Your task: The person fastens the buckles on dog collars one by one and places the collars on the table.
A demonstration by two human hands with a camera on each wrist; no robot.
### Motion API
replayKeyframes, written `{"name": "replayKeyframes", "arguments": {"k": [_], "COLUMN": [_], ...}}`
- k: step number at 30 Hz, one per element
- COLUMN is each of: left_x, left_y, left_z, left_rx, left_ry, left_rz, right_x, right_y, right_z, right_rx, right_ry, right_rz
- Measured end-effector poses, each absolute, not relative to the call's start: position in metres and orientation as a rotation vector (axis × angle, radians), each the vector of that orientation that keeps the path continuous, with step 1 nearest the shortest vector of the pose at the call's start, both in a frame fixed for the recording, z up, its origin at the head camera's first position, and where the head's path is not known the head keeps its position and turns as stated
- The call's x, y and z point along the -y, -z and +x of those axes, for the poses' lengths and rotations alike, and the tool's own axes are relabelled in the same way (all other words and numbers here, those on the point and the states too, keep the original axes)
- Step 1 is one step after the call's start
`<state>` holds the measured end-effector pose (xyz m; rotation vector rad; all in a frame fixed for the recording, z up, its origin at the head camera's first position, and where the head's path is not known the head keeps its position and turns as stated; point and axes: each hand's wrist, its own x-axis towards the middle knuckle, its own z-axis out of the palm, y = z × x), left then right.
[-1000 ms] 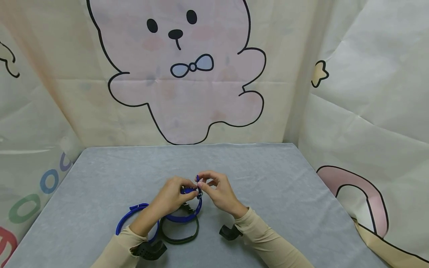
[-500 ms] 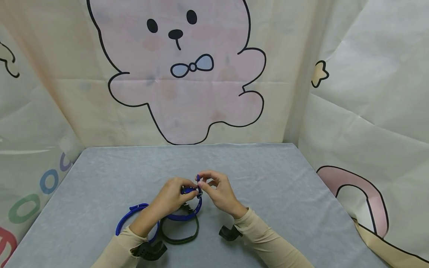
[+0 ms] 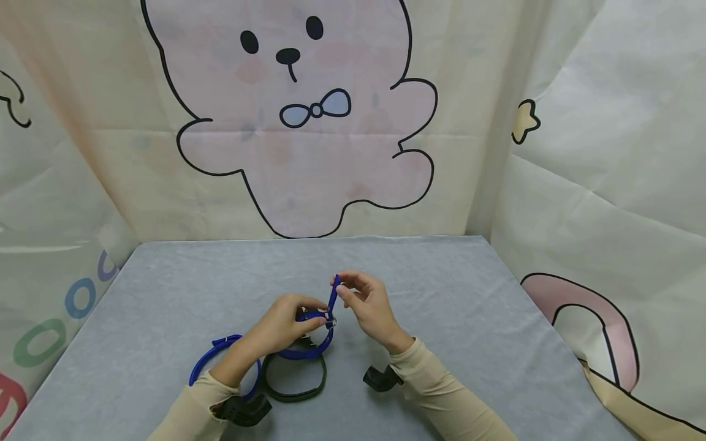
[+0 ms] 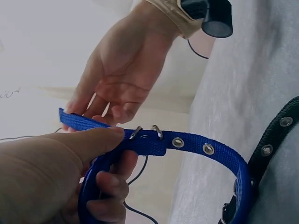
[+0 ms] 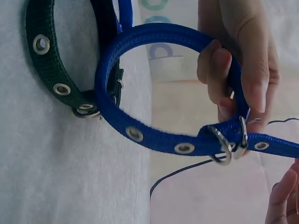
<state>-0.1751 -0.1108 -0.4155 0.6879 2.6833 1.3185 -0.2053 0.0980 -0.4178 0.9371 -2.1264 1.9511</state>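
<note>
A blue webbing collar [image 5: 160, 143] with metal eyelets, a buckle and a D-ring is held in a loop above the table. My left hand [image 3: 281, 323] grips it beside the buckle [image 5: 242, 137], thumb on one face and fingers curled inside the loop, as the left wrist view shows. Up and to the right, my right hand [image 3: 371, 306] pinches the strap's free end [image 4: 79, 121] between thumb and fingers. That end passes through the buckle, and one eyelet shows beyond it in the right wrist view.
A dark green collar [image 3: 295, 398] with eyelets lies looped on the grey table cover [image 3: 441, 294], just below the held collar. Left of it, partly behind my left forearm, lies another blue collar [image 3: 201, 364]. Printed cloth walls stand around the table.
My right hand has moved up and right, drawing the collar's free end away from the buckle, so more strap shows there. My left hand stays nearly in place.
</note>
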Motion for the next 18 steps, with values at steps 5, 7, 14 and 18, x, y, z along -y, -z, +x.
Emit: {"name": "replayKeyframes", "arguments": {"k": [5,7,14,18], "left_x": [0.1123,0.1124,0.1143,0.1149], "left_y": [0.4138,0.4128,0.4102,0.4109], "left_z": [-0.1746,-0.1741,-0.174,-0.1754], "left_rx": [-2.69,-2.684,-2.627,-2.622], "left_ry": [-1.376,-1.406,-1.479,-1.477], "left_rz": [0.66,0.659,0.712,0.744], "right_x": [-0.0997,-0.1003,-0.1008,-0.1012], "right_y": [0.416,0.4156,0.4155,0.4158], "right_z": [-0.2077,-0.2088,-0.2115,-0.2123], "right_rx": [2.09,2.067,2.023,2.033], "right_ry": [-1.995,-2.012,-2.068,-2.051], "right_rz": [0.863,0.821,0.722,0.715]}}
